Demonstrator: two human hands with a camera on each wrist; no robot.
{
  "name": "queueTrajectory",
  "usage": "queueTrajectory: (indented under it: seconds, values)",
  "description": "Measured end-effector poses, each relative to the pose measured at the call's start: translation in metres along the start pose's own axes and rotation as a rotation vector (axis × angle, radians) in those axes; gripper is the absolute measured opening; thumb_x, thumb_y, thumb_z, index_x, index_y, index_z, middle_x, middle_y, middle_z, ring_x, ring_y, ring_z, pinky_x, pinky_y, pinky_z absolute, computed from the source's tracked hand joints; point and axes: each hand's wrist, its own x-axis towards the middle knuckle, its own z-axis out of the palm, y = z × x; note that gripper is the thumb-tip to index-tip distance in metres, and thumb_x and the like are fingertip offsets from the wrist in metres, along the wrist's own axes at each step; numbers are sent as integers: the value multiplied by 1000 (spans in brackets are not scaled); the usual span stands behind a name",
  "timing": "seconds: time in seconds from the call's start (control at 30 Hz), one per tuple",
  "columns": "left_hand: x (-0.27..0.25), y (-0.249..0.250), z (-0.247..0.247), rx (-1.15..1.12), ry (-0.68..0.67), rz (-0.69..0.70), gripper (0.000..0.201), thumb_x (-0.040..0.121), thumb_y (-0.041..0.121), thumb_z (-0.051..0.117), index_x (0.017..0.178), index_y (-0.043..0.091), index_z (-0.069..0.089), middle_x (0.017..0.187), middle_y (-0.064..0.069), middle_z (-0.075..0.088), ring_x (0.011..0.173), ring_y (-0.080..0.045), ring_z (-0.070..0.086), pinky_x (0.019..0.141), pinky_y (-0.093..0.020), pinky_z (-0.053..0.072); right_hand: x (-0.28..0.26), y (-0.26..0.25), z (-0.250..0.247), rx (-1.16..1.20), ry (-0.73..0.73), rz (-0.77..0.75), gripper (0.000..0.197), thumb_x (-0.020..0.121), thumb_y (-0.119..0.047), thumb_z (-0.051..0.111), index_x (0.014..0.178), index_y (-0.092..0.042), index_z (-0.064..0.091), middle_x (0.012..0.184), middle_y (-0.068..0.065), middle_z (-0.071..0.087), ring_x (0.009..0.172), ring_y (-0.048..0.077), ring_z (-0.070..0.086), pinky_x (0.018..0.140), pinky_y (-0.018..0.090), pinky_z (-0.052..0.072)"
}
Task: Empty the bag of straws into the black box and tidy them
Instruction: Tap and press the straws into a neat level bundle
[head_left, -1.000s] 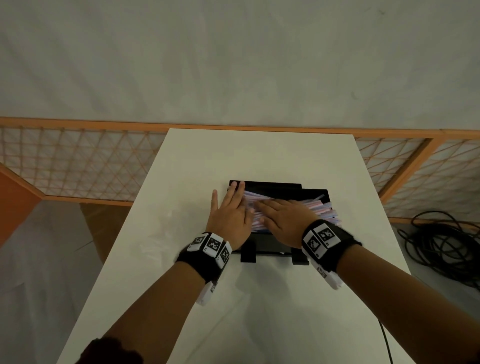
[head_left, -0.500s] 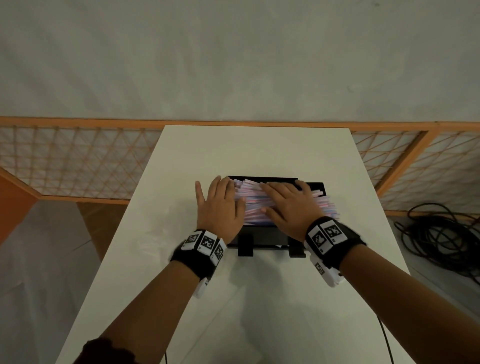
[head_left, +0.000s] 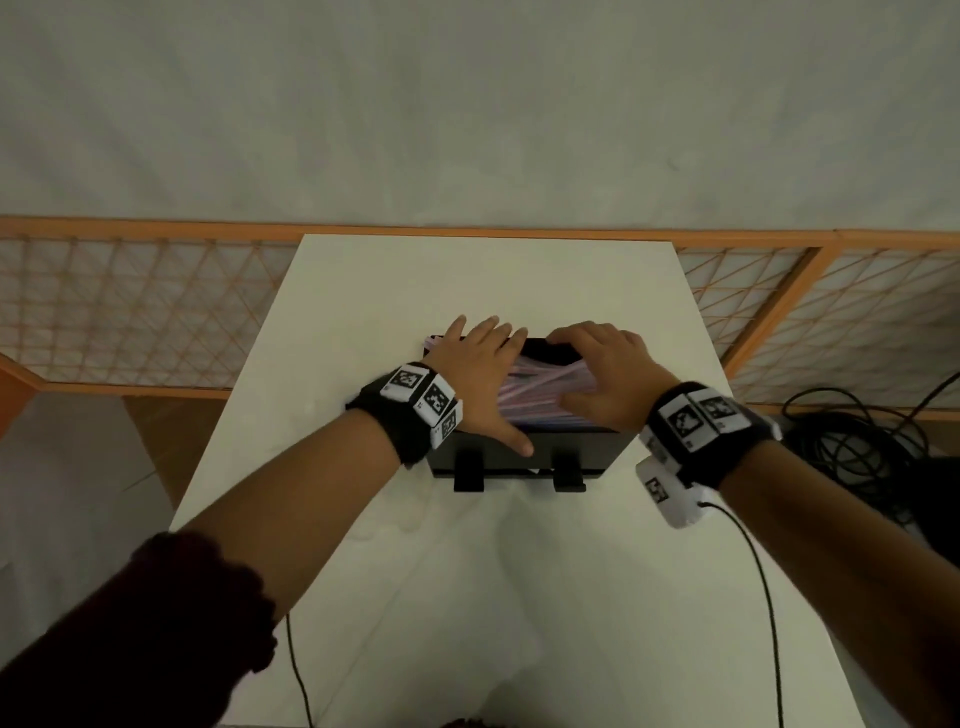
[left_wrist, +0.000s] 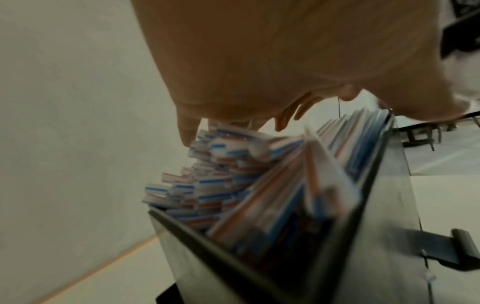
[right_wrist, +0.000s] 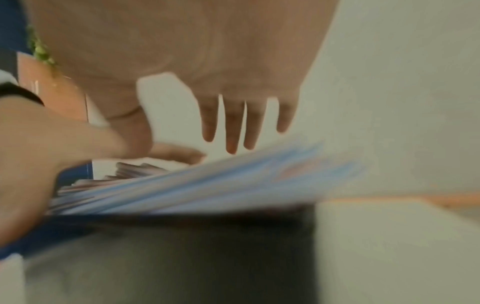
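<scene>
The black box (head_left: 519, 457) stands in the middle of the white table (head_left: 467, 280), filled with paper-wrapped straws (head_left: 540, 387) striped blue and red. My left hand (head_left: 483, 364) lies flat over the box's left end, fingers straight, thumb on the front wall. In the left wrist view its fingertips (left_wrist: 187, 131) touch the straw ends (left_wrist: 207, 185) that stick out past the box wall (left_wrist: 384, 185). My right hand (head_left: 602, 364) rests on the straws at the right, its fingers reaching the back rim. In the right wrist view, the fingers (right_wrist: 231, 123) are spread and straight above the blurred straws (right_wrist: 207, 185). No bag is in view.
Two black clips (head_left: 467, 470) jut from the box's front wall. An orange lattice fence (head_left: 130, 312) runs behind and beside the table. Black cables (head_left: 857, 441) lie coiled on the floor at the right. Thin wrist-camera wires (head_left: 763, 597) cross the near tabletop.
My hands have drawn apart along the straws, the left to the box's left end, the right toward the right end and back rim. The straws no longer overhang the right side.
</scene>
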Motion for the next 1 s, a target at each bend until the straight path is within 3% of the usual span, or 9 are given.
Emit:
queueTrajectory:
  seconds: [0.1, 0.17, 0.33, 0.4, 0.5, 0.6, 0.7, 0.83, 1.0]
  values:
    - [6, 2, 8, -50, -14, 15, 129, 57, 91, 46, 150, 10, 8, 158, -7, 15, 145, -25, 17, 119, -45, 11, 1, 11, -5, -122, -178, 41, 81, 77, -40, 66, 145, -22, 26, 149, 2, 30, 136, 26, 29, 109, 44, 24]
    - [8, 4, 6, -96, -4, 0, 115, 67, 86, 42, 150, 11, 13, 158, -7, 18, 143, -24, 20, 118, -45, 13, 6, 12, 1, -167, -189, 72, 78, 78, -41, 66, 144, -21, 28, 148, 5, 30, 134, 28, 31, 107, 44, 30]
    - [4, -4, 5, 44, 10, 56, 93, 83, 75, 30, 150, 13, 13, 158, -6, 16, 145, -22, 16, 117, -52, -5, 12, -1, 22, -179, -55, 101, 61, 78, -36, 63, 133, -18, 44, 137, 10, 36, 124, 33, 35, 100, 44, 34]
    - [2, -13, 8, 64, 11, 83, 86, 87, 69, 32, 150, 15, 11, 159, -6, 13, 145, -22, 15, 118, -47, -4, 5, -2, 32, -106, -10, 84, 61, 74, -42, 54, 130, -17, 47, 140, 9, 37, 128, 32, 34, 104, 44, 29]
    - [1, -22, 7, 22, -4, 109, 81, 90, 62, 37, 151, 16, 11, 159, -7, 12, 145, -24, 15, 119, -42, 4, -4, 2, 31, -14, 26, 84, 82, 61, -57, 30, 134, -20, 44, 142, 6, 38, 133, 28, 32, 112, 46, 16]
    - [6, -14, 4, 90, 17, 109, 76, 91, 58, 36, 150, 18, 11, 159, -6, 12, 146, -23, 13, 117, -48, -1, -10, 0, 24, 64, 255, 102, 56, 71, -38, 44, 120, -13, 55, 122, 10, 53, 114, 31, 47, 97, 40, 33]
    - [10, 4, 4, 61, 7, 85, 80, 89, 66, 29, 151, 19, 10, 159, -7, 9, 146, -23, 11, 118, -49, 0, -21, -17, 25, 296, 285, 61, 17, 81, -11, 55, 95, -8, 63, 88, 6, 62, 78, 23, 57, 73, 31, 47]
    - [10, 12, 17, -3, 29, 54, 95, 79, 81, 20, 151, 19, 9, 160, -8, 1, 147, -24, 4, 117, -48, 4, -31, -26, 31, 586, 150, 241, 12, 84, -9, 56, 76, -8, 65, 63, -1, 62, 53, 6, 53, 55, 10, 41]
    - [4, 11, 29, 5, 92, 78, 117, 57, 92, 12, 150, 21, 15, 159, -7, 7, 146, -24, 8, 117, -49, 6, -42, -25, 26, 1351, 56, 609, 22, 85, -5, 51, 66, -8, 61, 55, 4, 57, 46, 15, 49, 49, 24, 34]
